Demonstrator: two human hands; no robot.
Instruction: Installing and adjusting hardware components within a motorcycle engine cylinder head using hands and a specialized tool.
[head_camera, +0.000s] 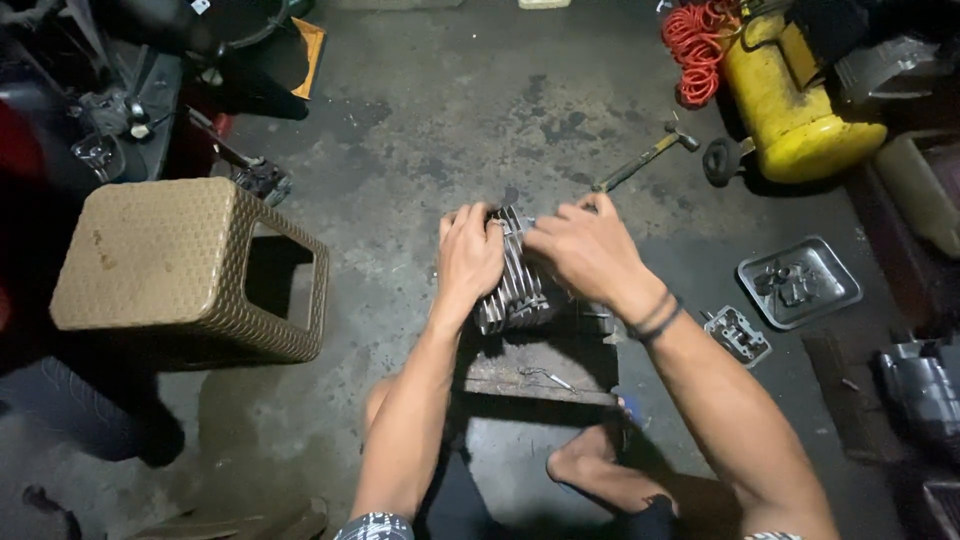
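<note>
While gripped: one finned cylinder (513, 290), two hands.

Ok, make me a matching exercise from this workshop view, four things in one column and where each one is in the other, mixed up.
Things:
1. finned metal cylinder
2. hammer
3. woven plastic stool
4. yellow tank

Places:
A. far right, beside a coiled orange hose
B. on the floor just beyond the hands
C. between the left hand and right hand
D. left of the person

Pairs: 1-C, 2-B, 3-D, 4-A
</note>
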